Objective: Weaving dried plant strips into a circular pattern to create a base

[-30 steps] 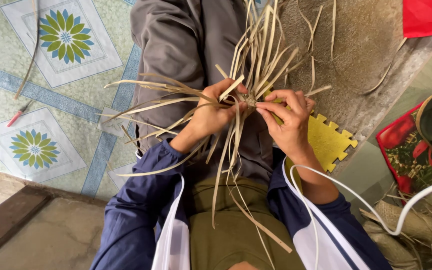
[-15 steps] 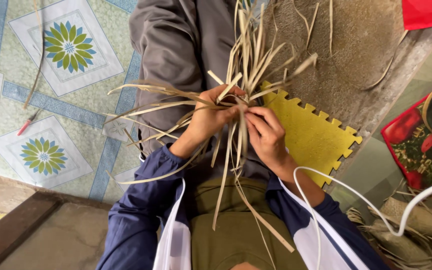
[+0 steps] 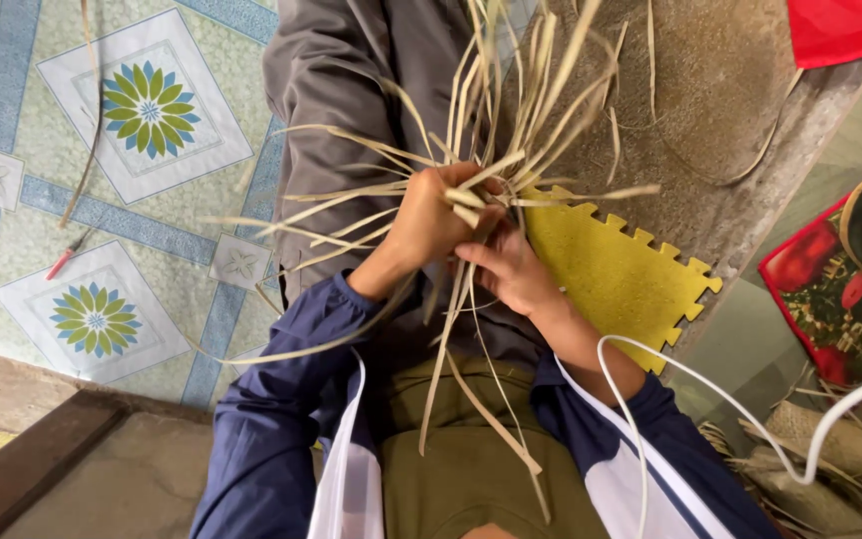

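Since the earlier frame, the right hand [image 3: 511, 271] is sitting lower, under the left one, and more of the yellow foam mat [image 3: 616, 274] is showing beside it.

On the left, the tiled floor [image 3: 102, 170] is carrying blue bands and green flower patterns, and one loose strip [image 3: 87, 150] is lying on it, with a small red-tipped tool [image 3: 64, 260] near it. Lower down, a dark wooden edge [image 3: 32, 459] is crossing the corner.

In the middle, the left hand [image 3: 431, 215] is closing tightly around the bundle of dried strips [image 3: 496, 150], just where they cross each other (probably to keep the crossing from opening). The strips are pale, flat and stiff, fanning up and sideways over a grey trouser leg [image 3: 341, 100], and some long ends are hanging down over the person's olive lap. The right hand, touching the bundle from below, is pinching a few strips with bent fingers, as if it is guiding them into place.

To the right, the mat is having puzzle-shaped teeth on its edge and a soft, dull surface; it is lying on rough concrete [image 3: 710, 90]. A white cable [image 3: 750, 399] is curving across the blue sleeve. At the far right, a red patterned cloth [image 3: 830, 289] is lying well apart from the hands.
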